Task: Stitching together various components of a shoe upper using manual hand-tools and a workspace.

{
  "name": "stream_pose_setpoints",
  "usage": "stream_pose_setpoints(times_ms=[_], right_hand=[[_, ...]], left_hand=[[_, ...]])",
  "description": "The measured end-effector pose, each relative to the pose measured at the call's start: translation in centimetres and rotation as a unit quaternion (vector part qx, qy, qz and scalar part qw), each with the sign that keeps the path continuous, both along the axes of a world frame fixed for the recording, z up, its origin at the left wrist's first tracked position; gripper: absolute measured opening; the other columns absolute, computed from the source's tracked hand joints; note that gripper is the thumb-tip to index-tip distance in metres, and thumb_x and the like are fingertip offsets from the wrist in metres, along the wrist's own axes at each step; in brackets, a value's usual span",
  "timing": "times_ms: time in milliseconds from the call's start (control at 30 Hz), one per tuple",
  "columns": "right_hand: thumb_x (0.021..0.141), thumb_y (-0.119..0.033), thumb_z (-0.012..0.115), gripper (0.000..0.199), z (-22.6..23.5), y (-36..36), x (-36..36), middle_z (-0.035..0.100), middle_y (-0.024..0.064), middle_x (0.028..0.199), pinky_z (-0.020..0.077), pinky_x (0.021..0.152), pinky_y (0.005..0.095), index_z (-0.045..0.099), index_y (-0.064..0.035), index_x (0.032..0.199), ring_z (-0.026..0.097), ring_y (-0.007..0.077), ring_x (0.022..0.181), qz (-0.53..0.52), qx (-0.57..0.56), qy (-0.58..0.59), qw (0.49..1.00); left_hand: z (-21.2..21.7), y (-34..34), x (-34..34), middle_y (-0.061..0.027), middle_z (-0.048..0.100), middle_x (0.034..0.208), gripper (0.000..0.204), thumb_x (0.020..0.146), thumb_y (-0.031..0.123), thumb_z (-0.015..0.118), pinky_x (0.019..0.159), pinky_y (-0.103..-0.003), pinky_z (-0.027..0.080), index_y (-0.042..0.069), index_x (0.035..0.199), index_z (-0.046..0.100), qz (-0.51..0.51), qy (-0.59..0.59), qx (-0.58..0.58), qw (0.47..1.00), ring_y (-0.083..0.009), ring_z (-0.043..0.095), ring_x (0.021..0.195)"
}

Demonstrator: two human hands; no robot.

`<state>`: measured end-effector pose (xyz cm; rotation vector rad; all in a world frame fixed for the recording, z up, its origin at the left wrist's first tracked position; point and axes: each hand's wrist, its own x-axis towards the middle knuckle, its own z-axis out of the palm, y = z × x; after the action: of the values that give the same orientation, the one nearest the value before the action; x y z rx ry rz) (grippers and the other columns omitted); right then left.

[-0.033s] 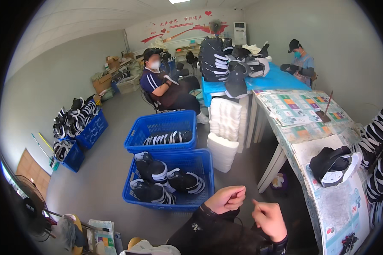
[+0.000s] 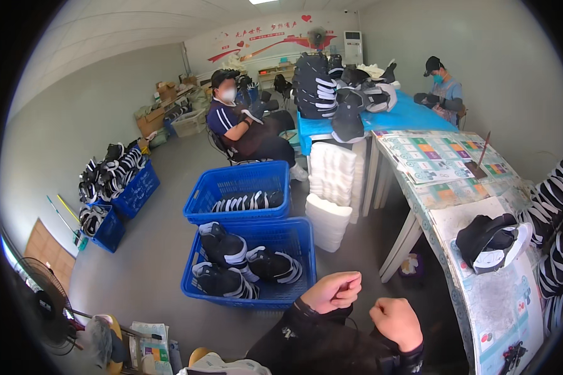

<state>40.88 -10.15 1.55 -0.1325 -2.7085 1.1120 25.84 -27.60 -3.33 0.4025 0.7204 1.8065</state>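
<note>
My left hand (image 2: 333, 292) is held up in front of me, its fingertips pinched together. Whatever lies in the pinch, if anything, is too small to make out. To its right, a short gap apart, my right hand (image 2: 397, 324) is curled into a fist, and its fingers hide what it might hold. Both forearms wear dark sleeves. Just left of my left hand stands a blue plastic crate (image 2: 197, 295) with several black-and-white shoe uppers (image 2: 272, 265) in it. On the patterned table to the right lies another black-and-white shoe upper (image 2: 491, 244).
A second blue crate (image 2: 194, 217) sits behind the nearer one, beside stacked white padding (image 2: 328, 222). Tall piles of uppers (image 2: 550, 206) line the right edge. Two co-workers sit farther off, around a blue-covered table (image 2: 413, 115). A fan (image 2: 40, 300) is at lower left.
A finger of my right hand that pointed up toward the left hand has folded into the fist. My left hand stays pinched in nearly the same place.
</note>
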Motion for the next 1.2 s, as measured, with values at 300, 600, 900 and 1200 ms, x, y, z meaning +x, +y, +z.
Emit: stream_pose_setpoints(times_ms=[300, 600, 900, 1200], right_hand=[[0.113, -0.030, 0.047, 0.037, -1.6, -0.8, -1.3, 0.049, 0.0006, 0.062, 0.0357, 0.047, 0.0261, 0.060, -0.0013, 0.094, 0.042, 0.0097, 0.047, 0.070, -0.483, -0.065, 0.870], [0.109, -0.028, 0.048, 0.050, -9.4, -1.1, -4.2, 0.025, -0.0035, 0.055, 0.0164, 0.046, 0.0300, 0.031, -0.0130, 0.064, 0.023, 0.0100, 0.046, 0.089, -0.683, -0.123, 0.715], [0.100, -0.080, 0.029, 0.090, -4.6, -1.1, -4.1, 0.065, 0.0092, 0.088, 0.0444, 0.066, 0.0257, 0.066, 0.0027, 0.091, 0.059, 0.0174, 0.071, 0.186, -0.687, -0.079, 0.698], [0.099, -0.051, 0.055, 0.062, 1.8, -4.4, -3.6, 0.061, 0.0240, 0.128, 0.0453, 0.097, 0.0524, 0.058, 0.0051, 0.126, 0.059, 0.0426, 0.117, 0.594, -0.633, -0.005, 0.496]], left_hand=[[0.6, -1.4, 1.1, -0.0068, 0.059, 0.095, 0.039, 0.115, 0.036, 0.038, 0.047, -0.023, 0.030, 0.008, 0.135, 0.056, 0.125, 0.042, -0.062, 0.989, -0.0098, 0.043, 0.053], [-9.2, -1.5, -1.2, 0.0071, 0.031, 0.061, 0.037, 0.113, 0.032, 0.043, 0.041, -0.026, 0.017, 0.016, 0.080, 0.041, 0.064, -0.095, -0.106, 0.988, -0.0057, 0.024, 0.045], [-14.4, -1.6, -5.9, 0.0035, 0.041, 0.065, 0.033, 0.112, 0.035, 0.048, 0.044, -0.024, 0.027, 0.011, 0.090, 0.054, 0.070, -0.148, -0.090, 0.982, -0.0086, 0.036, 0.049], [-29.2, -8.2, -14.8, -0.0060, 0.069, 0.090, 0.020, 0.101, 0.025, 0.062, 0.060, -0.032, 0.049, 0.007, 0.107, 0.061, 0.304, -0.149, -0.203, 0.919, -0.0180, 0.064, 0.074]])
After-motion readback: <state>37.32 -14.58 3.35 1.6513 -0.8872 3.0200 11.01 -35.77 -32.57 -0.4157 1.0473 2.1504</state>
